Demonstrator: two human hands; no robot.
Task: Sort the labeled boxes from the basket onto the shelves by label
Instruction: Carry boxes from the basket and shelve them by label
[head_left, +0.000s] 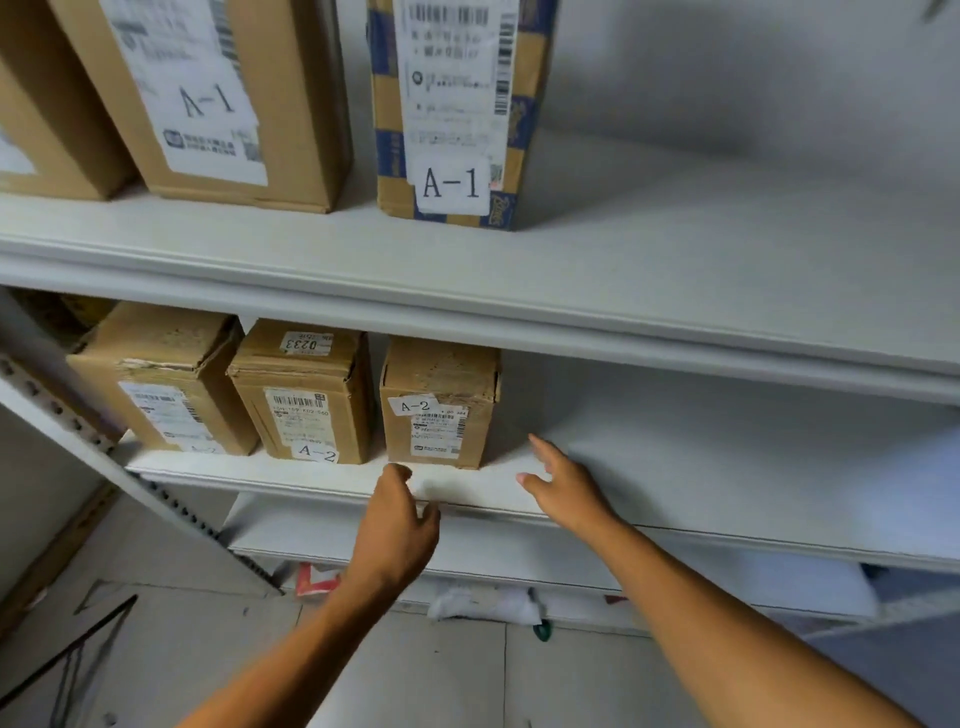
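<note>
Boxes labeled A-2 stand in a row on the lower shelf (675, 467), at the middle left of the frame: a small cardboard box with an A-2 sticker (439, 410) on the right, a second A-2 box bearing a 0233 tag on its top (304, 395) just beside it, and a third cardboard box (156, 379) at the left end, its label too blurred to read fully. On the upper shelf (623, 270), at the top of the frame, two boxes marked A-1 stand upright: a plain brown one (218, 98) and a brown one with blue printed tape (457, 109) to its right, with another brown box (47, 114) cut off at the upper left edge. Both hands are empty and reach toward the front edge of the lower shelf. The left hand (397, 525) hangs with loosely curled fingers below the small A-2 box, holding nothing. The right hand (563, 483) is spread with straight fingers just right of that box, not touching it. Pale floor tiles (208, 649) fill the lower left.
</note>
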